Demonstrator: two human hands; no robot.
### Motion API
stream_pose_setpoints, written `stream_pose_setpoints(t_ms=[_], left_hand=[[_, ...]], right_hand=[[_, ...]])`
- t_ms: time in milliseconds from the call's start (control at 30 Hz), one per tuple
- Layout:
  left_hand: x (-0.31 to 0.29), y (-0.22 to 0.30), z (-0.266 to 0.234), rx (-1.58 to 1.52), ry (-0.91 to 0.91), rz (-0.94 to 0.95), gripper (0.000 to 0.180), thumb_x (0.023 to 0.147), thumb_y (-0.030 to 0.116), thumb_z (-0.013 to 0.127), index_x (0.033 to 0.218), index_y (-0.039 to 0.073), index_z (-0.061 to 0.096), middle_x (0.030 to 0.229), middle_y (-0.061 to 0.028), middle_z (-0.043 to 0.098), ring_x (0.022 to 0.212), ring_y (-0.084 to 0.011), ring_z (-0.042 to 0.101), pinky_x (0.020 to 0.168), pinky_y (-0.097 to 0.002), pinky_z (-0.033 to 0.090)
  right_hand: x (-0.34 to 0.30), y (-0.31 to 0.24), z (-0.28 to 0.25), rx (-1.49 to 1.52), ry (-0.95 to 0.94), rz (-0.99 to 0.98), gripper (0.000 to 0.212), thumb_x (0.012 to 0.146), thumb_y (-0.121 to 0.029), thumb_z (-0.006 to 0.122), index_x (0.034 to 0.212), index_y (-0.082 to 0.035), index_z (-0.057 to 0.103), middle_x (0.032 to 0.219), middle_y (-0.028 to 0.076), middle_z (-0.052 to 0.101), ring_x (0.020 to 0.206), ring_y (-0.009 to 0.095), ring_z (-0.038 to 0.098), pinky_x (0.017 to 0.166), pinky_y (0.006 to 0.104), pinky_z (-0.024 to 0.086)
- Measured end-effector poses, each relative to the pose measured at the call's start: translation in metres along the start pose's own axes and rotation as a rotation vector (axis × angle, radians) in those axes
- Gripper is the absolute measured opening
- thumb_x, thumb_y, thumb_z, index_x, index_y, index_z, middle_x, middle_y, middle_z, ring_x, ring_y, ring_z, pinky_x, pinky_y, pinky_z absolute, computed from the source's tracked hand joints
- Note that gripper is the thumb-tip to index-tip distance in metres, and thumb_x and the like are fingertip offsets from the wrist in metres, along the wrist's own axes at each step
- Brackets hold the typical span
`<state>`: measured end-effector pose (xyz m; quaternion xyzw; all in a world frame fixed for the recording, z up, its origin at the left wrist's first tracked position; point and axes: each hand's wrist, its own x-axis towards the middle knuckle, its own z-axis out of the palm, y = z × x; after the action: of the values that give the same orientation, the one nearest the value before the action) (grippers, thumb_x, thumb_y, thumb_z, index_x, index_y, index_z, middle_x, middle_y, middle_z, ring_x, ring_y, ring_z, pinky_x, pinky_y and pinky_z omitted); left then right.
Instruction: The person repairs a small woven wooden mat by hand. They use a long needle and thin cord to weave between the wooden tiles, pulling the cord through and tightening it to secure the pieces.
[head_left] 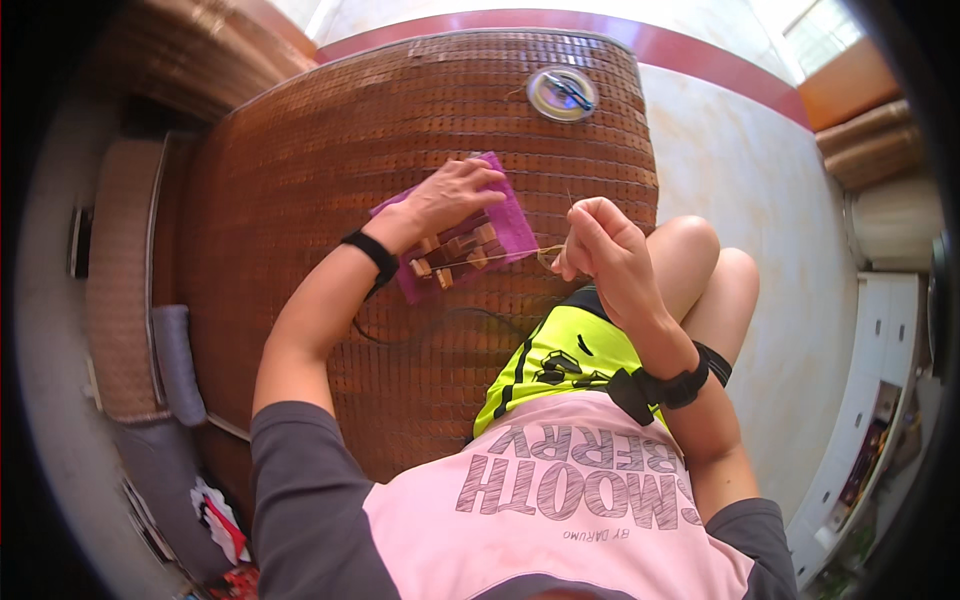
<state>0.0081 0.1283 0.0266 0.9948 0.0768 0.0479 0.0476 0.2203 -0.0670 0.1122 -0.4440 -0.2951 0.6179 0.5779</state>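
Observation:
A purple cloth [515, 228] lies on a brown woven mat, with several small wooden blocks [446, 280] on it. My left hand [455, 192] reaches over the cloth's far part, palm down, fingers loosely stretched just beyond the blocks. It appears to hold nothing. A thin, pale cord [510, 256] runs from the blocks to my right hand [606, 240]. That hand is raised above my lap, fingers closed in a pinch on the cord, with a loop hanging below them. A fine strand pokes up by the knuckles; its kind is too small to tell.
The brown mat [300, 200] covers a wide bed-like surface. A round, shallow container [562, 93] with a dark tool on it stands at the far right. A thin dark loop lies on the mat near me. A white cabinet [860, 390] stands off right.

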Motion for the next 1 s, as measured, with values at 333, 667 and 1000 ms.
stream_pose_setpoints(t_ms=[333, 667, 1000], left_hand=[[0.040, -0.045, 0.014, -0.116, -0.348, -0.347, 0.021, 0.088, 0.024, 0.072, 0.101, 0.009, 0.067, 0.109, -0.0111, 0.068, 0.114, -0.0317, 0.061, 0.094, -0.0437, 0.049], [-0.213, -0.004, 0.054, -0.711, 0.229, -1.624, 0.023, 0.096, 0.022, 0.067, 0.091, 0.000, 0.066, 0.078, -0.0122, 0.069, 0.068, -0.0228, 0.067, 0.060, -0.0385, 0.053], [-0.158, 0.133, -0.004, -0.322, 0.085, -1.594, 0.027, 0.097, 0.030, 0.067, 0.091, 0.004, 0.064, 0.081, -0.0162, 0.072, 0.076, -0.0334, 0.072, 0.070, -0.0426, 0.054]], right_hand=[[0.003, -0.015, -0.055, 0.161, 0.179, -0.110, 0.015, 0.106, -0.019, 0.057, 0.105, -0.004, 0.058, 0.065, -0.001, 0.049, 0.057, 0.012, 0.053, 0.065, 0.0305, 0.053], [0.048, -0.038, -0.085, 0.119, 0.221, -0.141, 0.017, 0.106, -0.020, 0.057, 0.109, -0.003, 0.059, 0.065, 0.000, 0.051, 0.058, 0.013, 0.055, 0.070, 0.0314, 0.056], [0.065, -0.038, -0.105, -0.055, 0.260, -0.055, 0.016, 0.108, -0.019, 0.052, 0.110, -0.005, 0.059, 0.064, -0.003, 0.043, 0.058, 0.010, 0.050, 0.068, 0.0302, 0.055]])
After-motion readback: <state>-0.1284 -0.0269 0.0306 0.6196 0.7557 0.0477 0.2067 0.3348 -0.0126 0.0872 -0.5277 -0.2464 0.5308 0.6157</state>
